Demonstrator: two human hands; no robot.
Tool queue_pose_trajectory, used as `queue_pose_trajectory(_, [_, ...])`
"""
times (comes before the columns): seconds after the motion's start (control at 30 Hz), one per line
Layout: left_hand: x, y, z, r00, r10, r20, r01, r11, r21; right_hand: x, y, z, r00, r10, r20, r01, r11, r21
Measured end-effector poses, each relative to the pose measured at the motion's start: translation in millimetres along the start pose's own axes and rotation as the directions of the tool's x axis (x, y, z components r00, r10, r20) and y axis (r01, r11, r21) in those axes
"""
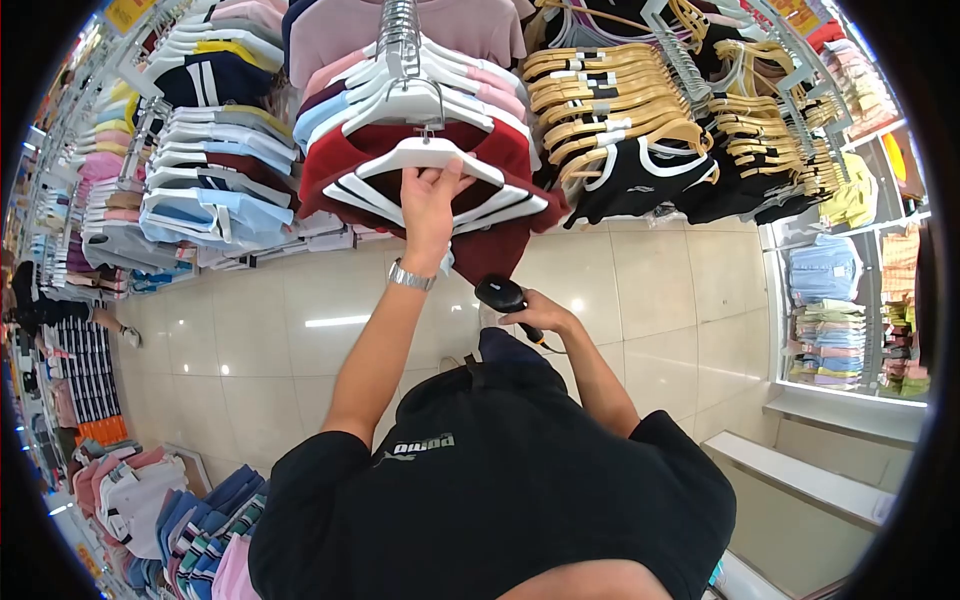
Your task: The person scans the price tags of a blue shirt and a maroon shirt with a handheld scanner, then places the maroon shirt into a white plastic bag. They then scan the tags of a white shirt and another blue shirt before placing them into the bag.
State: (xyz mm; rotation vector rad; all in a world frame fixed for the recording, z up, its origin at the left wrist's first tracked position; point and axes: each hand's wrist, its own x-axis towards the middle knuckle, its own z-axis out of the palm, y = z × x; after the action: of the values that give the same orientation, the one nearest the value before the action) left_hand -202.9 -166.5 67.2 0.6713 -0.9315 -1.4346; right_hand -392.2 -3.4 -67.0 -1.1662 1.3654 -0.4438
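While the left hand (pixel 430 205) curls its fingers closed over the middle of a white hanger (pixel 405 155), that hanger's long axis runs crosswise, its arms sloping away on both sides of the hand and its hook pointing away from the person. A dark red garment (pixel 492 255) drapes from it, between the hands, and the right hand (pixel 543 312), wrapped around the handle, grips a glossy black handheld device (pixel 498 293) whose rounded head angles leftward, toward the garment's lower edge.

The hanger (pixel 412 153) looks smooth plastic, the shirt (pixel 494 250) matt cloth, the scanner (pixel 500 293) glossy plastic.
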Motion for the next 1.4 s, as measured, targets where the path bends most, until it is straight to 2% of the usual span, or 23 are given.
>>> queue_pose_trajectory(0.03, [-8.7, 2.4, -2.3, 1.000, -0.004, 0.013, 0.004, 1.000, 0.005, -7.6, -11.1, 2.1, 0.999, -0.042, -0.021, 0.042, 0.999, -0.012])
queue_pose_trajectory(0.13, [-35.5, 1.5, -12.4, 0.999, -0.043, 0.017, 0.043, 0.999, -0.001, -21.2, -22.8, -0.9, 0.984, 0.086, 0.154, -0.053, 0.977, -0.209])
queue_pose_trajectory(0.17, [-46.8, 2.3, -17.6, 0.997, -0.068, 0.031, 0.067, 0.998, 0.005, -24.6, -16.6, -1.7, 0.973, 0.012, 0.229, 0.040, 0.974, -0.221])
queue_pose_trajectory(0.2, [-55.8, 7.1, -19.7, 0.995, -0.092, 0.047, 0.092, 0.996, 0.011, -41.4, -50.9, -6.1, 0.946, 0.164, 0.280, -0.069, 0.944, -0.321])
queue_pose_trajectory(0.27, [-68.7, -2.2, -39.4, 0.991, -0.122, 0.052, 0.118, 0.990, 0.082, -56.6, -73.9, -11.6, 0.828, 0.339, 0.447, -0.173, 0.912, -0.371])
queue_pose_trajectory(0.33, [-84.7, 6.7, -47.9, 0.989, -0.131, 0.062, 0.122, 0.984, 0.130, -76.8, -81.4, -14.0, 0.790, 0.067, 0.609, -0.074, 0.997, -0.013])
queue_pose_trajectory(0.4, [-97.5, 17.2, -58.9, 0.987, -0.152, 0.053, 0.143, 0.980, 0.140, -90.8, -81.7, -19.9, 0.714, -0.234, 0.660, 0.025, 0.950, 0.310])
queue_pose_trajectory(0.47, [-108.3, 31.4, -70.4, 0.978, -0.204, 0.050, 0.194, 0.969, 0.154, -97.2, -84.4, -18.1, 0.690, -0.506, 0.517, 0.183, 0.813, 0.552])
queue_pose_trajectory(0.53, [-120.2, 46.0, -79.9, 0.970, -0.237, 0.055, 0.219, 0.950, 0.220, -89.4, -82.8, -16.5, 0.699, -0.597, 0.393, 0.231, 0.709, 0.666])
queue_pose_trajectory(0.6, [-130.7, 65.8, -89.2, 0.945, -0.320, 0.072, 0.286, 0.912, 0.296, -85.1, -90.3, -11.2, 0.819, -0.530, 0.218, 0.284, 0.705, 0.650])
queue_pose_trajectory(0.67, [-141.3, 82.0, -95.5, 0.916, -0.385, 0.108, 0.330, 0.880, 0.340, -76.7, -105.8, 3.5, 0.891, -0.453, 0.023, 0.385, 0.781, 0.492])
queue_pose_trajectory(0.73, [-146.2, 97.5, -107.1, 0.858, -0.490, 0.154, 0.396, 0.822, 0.410, -63.6, -115.9, 17.8, 0.893, -0.444, -0.072, 0.426, 0.785, 0.449])
queue_pose_trajectory(0.8, [-152.2, 109.5, -111.8, 0.850, -0.506, 0.146, 0.381, 0.782, 0.493, -40.9, -105.8, 23.9, 0.882, -0.449, -0.143, 0.468, 0.800, 0.376])
queue_pose_trajectory(0.87, [-152.5, 119.3, -129.0, 0.822, -0.556, 0.126, 0.362, 0.680, 0.638, -25.1, -104.8, 24.3, 0.883, -0.456, -0.108, 0.464, 0.822, 0.329])
queue_pose_trajectory(0.9, [-153.3, 127.0, -132.8, 0.821, -0.566, 0.073, 0.335, 0.581, 0.742, -21.6, -114.3, 27.8, 0.874, -0.476, -0.096, 0.481, 0.821, 0.308])
queue_pose_trajectory(1.0, [-149.2, 150.2, -140.0, 0.810, -0.584, 0.048, 0.323, 0.514, 0.795, -17.8, -139.5, 30.9, 0.849, -0.527, -0.036, 0.518, 0.816, 0.258])
queue_pose_trajectory(1.03, [-146.8, 157.1, -138.5, 0.826, -0.557, 0.089, 0.248, 0.501, 0.829, -17.0, -145.2, 28.8, 0.850, -0.527, -0.009, 0.513, 0.823, 0.244])
queue_pose_trajectory(1.1, [-137.1, 166.0, -137.8, 0.849, -0.512, 0.130, 0.166, 0.491, 0.855, -10.5, -147.1, 24.7, 0.845, -0.534, 0.027, 0.511, 0.822, 0.253])
queue_pose_trajectory(1.17, [-119.0, 168.4, -141.1, 0.859, -0.487, 0.160, 0.112, 0.483, 0.868, -8.9, -150.0, 9.5, 0.882, -0.463, 0.095, 0.435, 0.874, 0.217])
queue_pose_trajectory(1.2, [-111.5, 165.9, -140.2, 0.879, -0.441, 0.181, 0.096, 0.536, 0.838, -10.6, -151.8, 2.1, 0.898, -0.422, 0.125, 0.395, 0.898, 0.196])
queue_pose_trajectory(1.27, [-91.5, 159.9, -136.3, 0.914, -0.340, 0.221, 0.049, 0.633, 0.772, -5.6, -151.2, -12.6, 0.873, -0.477, 0.102, 0.454, 0.871, 0.190])
queue_pose_trajectory(1.3, [-79.4, 162.1, -130.9, 0.909, -0.359, 0.213, 0.041, 0.585, 0.810, -5.3, -149.1, -19.2, 0.866, -0.492, 0.090, 0.469, 0.861, 0.199])
queue_pose_trajectory(1.4, [-46.0, 148.6, -119.6, 0.943, -0.204, 0.263, -0.108, 0.562, 0.820, -6.9, -157.4, -42.7, 0.851, -0.524, 0.027, 0.513, 0.841, 0.174])
